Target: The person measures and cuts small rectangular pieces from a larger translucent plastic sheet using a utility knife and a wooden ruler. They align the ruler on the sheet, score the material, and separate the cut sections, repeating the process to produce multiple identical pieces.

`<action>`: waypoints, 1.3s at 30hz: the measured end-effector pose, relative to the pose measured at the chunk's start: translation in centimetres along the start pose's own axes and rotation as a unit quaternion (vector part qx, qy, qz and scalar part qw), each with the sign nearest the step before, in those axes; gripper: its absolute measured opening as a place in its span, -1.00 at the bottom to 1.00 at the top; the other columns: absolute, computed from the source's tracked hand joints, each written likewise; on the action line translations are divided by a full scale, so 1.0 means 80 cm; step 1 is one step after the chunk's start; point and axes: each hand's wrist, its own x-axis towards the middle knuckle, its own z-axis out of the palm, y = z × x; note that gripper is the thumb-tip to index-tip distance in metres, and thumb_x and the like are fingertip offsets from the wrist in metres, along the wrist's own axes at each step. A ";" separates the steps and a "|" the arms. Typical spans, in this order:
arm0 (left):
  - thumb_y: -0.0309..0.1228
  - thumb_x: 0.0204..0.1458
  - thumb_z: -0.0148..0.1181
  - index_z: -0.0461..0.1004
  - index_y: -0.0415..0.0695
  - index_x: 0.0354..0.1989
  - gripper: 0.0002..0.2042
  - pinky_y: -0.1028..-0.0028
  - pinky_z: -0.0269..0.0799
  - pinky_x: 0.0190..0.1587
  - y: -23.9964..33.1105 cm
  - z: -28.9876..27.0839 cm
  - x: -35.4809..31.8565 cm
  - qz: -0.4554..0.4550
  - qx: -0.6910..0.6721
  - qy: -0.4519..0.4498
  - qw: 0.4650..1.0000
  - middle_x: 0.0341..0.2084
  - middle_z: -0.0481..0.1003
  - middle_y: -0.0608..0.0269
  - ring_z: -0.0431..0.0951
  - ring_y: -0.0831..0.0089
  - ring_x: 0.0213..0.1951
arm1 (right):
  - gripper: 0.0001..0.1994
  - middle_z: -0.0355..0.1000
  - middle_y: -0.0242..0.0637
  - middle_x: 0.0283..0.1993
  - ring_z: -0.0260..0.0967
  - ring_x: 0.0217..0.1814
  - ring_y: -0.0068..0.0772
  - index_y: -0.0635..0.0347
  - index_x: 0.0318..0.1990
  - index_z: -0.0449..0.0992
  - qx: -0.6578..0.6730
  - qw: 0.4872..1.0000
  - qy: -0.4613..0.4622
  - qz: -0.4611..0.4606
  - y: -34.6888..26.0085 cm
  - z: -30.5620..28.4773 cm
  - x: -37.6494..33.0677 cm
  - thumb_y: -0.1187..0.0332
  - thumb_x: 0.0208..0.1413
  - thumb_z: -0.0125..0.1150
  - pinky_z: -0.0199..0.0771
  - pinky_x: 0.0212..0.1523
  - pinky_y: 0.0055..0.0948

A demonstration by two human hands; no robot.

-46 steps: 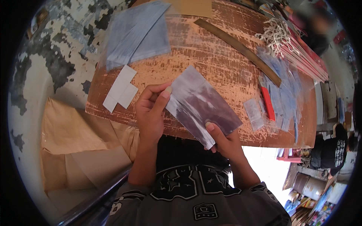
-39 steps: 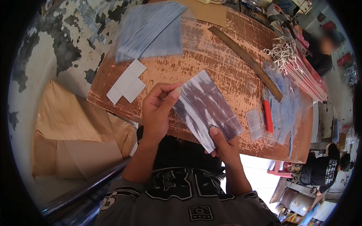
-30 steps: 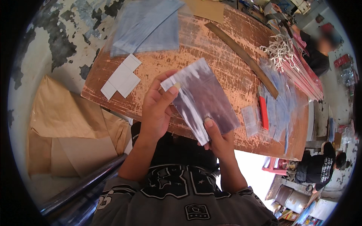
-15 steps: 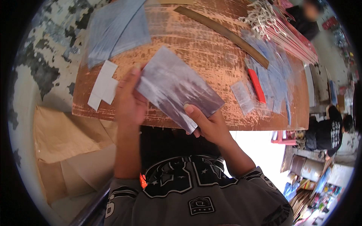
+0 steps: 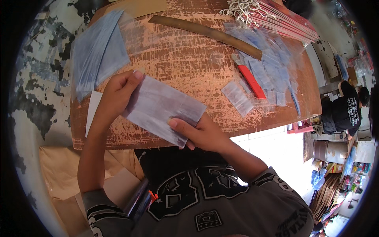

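Observation:
Between my two hands is a stack of translucent plastic sheets [image 5: 164,104], greyish and rectangular, tilted above the table's near edge. My left hand [image 5: 119,90] pinches its upper left corner, thumb on top and fingers behind. At the lower right end my right hand [image 5: 201,133] grips it, thumb pressed flat on the face and fingers underneath. To the right on the table lie a small clear plastic piece [image 5: 237,97] and a red box cutter [image 5: 252,81]. A white card [image 5: 92,110] is partly covered by my left forearm.
Large plastic sheets [image 5: 112,51] lie at the far left of the worn wooden table [image 5: 177,59]. A long brown strip [image 5: 205,33] crosses the back. Cut plastic pieces [image 5: 272,71] are heaped at right, with pink bags with white cords [image 5: 276,17] beyond. Another person [image 5: 343,110] is at far right.
Both hands and the plastic stack have shifted left and slightly down in view. My left hand now pinches the stack's corner more firmly. The whole view has also turned a little.

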 end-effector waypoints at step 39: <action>0.01 0.47 0.11 0.41 -0.26 -0.49 -0.42 0.16 0.31 -0.41 -0.068 0.018 0.068 0.161 0.330 0.101 0.925 -0.69 0.37 0.02 0.35 0.10 -0.61 | -0.67 0.50 -0.17 -0.14 0.51 -0.22 -0.29 0.25 0.25 0.55 -0.553 0.749 0.354 -0.084 -0.059 -0.171 -0.034 0.24 0.53 0.16 0.53 -0.15 -0.27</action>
